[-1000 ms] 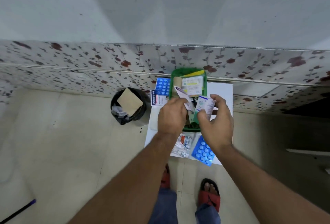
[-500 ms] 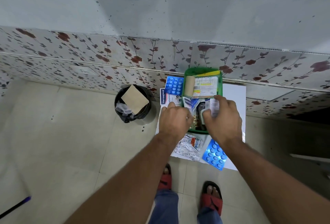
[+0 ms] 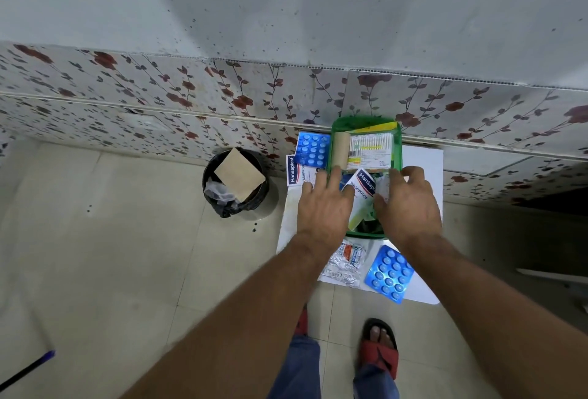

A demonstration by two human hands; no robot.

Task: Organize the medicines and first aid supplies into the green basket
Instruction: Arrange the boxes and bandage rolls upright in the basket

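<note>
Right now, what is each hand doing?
Left hand: open, fingers spread, holding nothing.
Right hand: over the green basket, on a white packet; grip cannot be told.

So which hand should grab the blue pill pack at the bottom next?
Probably the right hand. The blue pill pack lies just below its wrist, on the white table, outside the green basket. The left hand would have to cross over.

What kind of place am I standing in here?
Probably a room in a home, perhaps a utility corner. The wall's lower part has floral-patterned tiles, the floor is pale square tile, and a small black waste bin stands beside a low white table.
</note>
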